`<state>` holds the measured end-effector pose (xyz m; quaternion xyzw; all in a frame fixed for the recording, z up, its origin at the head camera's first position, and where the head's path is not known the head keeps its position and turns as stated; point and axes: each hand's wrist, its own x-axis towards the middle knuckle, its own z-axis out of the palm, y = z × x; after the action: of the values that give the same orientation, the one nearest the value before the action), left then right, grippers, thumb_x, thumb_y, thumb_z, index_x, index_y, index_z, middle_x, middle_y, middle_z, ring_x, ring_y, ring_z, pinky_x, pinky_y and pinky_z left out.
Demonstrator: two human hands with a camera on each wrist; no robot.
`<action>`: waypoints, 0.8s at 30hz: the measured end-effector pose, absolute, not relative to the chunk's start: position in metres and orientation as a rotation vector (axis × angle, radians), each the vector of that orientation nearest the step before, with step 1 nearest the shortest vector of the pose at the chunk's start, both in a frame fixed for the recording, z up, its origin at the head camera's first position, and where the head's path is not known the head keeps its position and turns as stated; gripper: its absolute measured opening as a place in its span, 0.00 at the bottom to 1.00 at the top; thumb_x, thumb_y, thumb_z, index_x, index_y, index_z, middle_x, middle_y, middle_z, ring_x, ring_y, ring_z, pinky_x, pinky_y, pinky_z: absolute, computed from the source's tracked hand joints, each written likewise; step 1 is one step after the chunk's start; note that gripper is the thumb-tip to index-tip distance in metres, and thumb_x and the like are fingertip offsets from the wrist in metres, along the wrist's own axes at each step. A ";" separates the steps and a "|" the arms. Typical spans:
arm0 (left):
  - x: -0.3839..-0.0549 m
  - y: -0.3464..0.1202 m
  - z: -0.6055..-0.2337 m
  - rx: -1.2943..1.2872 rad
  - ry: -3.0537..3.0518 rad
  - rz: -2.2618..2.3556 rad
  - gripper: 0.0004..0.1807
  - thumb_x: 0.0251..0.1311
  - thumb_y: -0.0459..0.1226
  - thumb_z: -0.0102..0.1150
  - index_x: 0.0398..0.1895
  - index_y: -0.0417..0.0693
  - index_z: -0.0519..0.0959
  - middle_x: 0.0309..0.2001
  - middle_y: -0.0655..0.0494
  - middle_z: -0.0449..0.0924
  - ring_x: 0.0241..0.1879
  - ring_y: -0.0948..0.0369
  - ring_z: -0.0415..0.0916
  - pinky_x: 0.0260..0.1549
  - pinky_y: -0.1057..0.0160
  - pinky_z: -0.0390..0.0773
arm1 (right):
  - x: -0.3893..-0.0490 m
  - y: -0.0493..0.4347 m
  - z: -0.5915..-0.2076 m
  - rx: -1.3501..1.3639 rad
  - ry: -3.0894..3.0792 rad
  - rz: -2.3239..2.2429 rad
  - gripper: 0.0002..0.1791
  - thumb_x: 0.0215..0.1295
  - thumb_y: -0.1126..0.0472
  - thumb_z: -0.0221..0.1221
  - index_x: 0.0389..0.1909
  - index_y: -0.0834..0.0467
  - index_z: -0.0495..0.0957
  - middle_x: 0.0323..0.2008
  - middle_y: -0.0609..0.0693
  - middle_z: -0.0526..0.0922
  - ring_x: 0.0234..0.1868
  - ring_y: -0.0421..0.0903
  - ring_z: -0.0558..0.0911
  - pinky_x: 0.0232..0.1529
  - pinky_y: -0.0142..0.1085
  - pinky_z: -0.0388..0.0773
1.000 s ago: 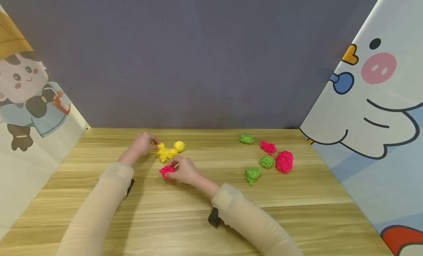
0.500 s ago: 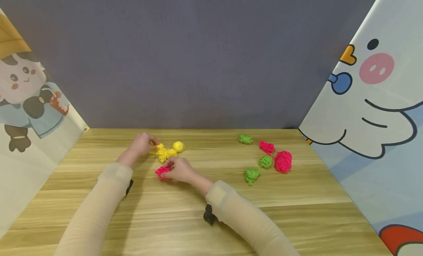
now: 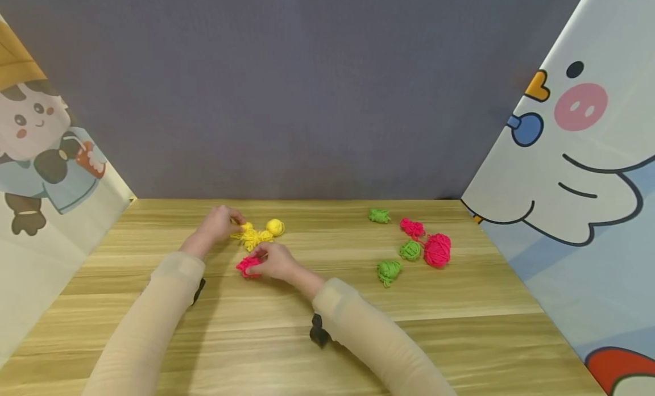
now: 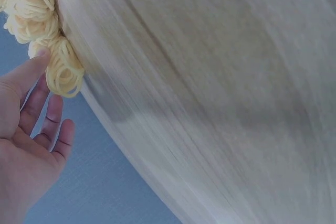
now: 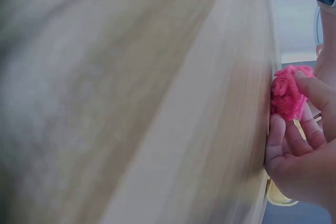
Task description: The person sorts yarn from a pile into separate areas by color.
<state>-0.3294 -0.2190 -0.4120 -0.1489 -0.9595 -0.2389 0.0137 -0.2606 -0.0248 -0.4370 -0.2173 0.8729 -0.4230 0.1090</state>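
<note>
At the left of the table, my left hand point(image 3: 216, 223) pinches the end of a clump of yellow yarn point(image 3: 251, 238). In the left wrist view the thumb lies on the loose yellow loops point(image 4: 65, 72), with the index fingertip hidden behind them. My right hand point(image 3: 278, 262) holds a small pink yarn bundle point(image 3: 248, 267) between thumb and fingers, low at the tabletop and just in front of the yellow yarn. That pink bundle point(image 5: 287, 94) also shows in the right wrist view. A round yellow yarn ball point(image 3: 275, 227) sits at the right end of the clump.
Toward the right lie three green yarn balls, one at the back point(image 3: 379, 216), one in the middle point(image 3: 410, 250) and one in front point(image 3: 389, 272). Beside them are a small pink bundle point(image 3: 412, 228) and a larger pink ball point(image 3: 438, 250). A grey wall point(image 3: 307, 100) stands behind the table.
My right hand has slid a little to the left with the pink yarn bundle. The left hand keeps its place on the yellow yarn. The head view has shifted slightly.
</note>
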 end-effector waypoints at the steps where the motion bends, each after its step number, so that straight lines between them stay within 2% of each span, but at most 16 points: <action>1: -0.329 -0.219 -0.412 -0.460 -2.991 -0.744 0.07 0.53 0.33 0.66 0.35 0.40 0.84 0.39 0.43 0.83 0.43 0.46 0.77 0.45 0.46 0.75 | -0.261 -0.025 -0.438 -0.631 2.556 -1.257 0.16 0.48 0.58 0.72 0.38 0.57 0.81 0.34 0.44 0.82 0.33 0.33 0.77 0.34 0.23 0.73; 17: -0.326 -0.217 -0.410 -0.462 -2.991 -0.743 0.07 0.52 0.32 0.66 0.35 0.40 0.84 0.40 0.42 0.83 0.44 0.45 0.77 0.47 0.45 0.74 | -0.263 -0.020 -0.443 -0.572 2.441 -1.358 0.18 0.48 0.61 0.72 0.41 0.56 0.81 0.35 0.43 0.80 0.33 0.34 0.74 0.34 0.24 0.73; 24: -0.325 -0.219 -0.408 -0.452 -2.988 -0.758 0.06 0.53 0.31 0.66 0.35 0.40 0.84 0.41 0.42 0.83 0.44 0.45 0.77 0.46 0.46 0.74 | -0.263 -0.014 -0.440 -0.513 2.301 -1.459 0.18 0.50 0.65 0.70 0.44 0.58 0.80 0.39 0.45 0.81 0.34 0.35 0.77 0.31 0.27 0.77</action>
<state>-0.3249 -0.2185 -0.4080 -0.1451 -0.9589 -0.2434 0.0130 -0.2628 -0.0144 -0.4401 -0.1819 0.8159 -0.5174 0.1832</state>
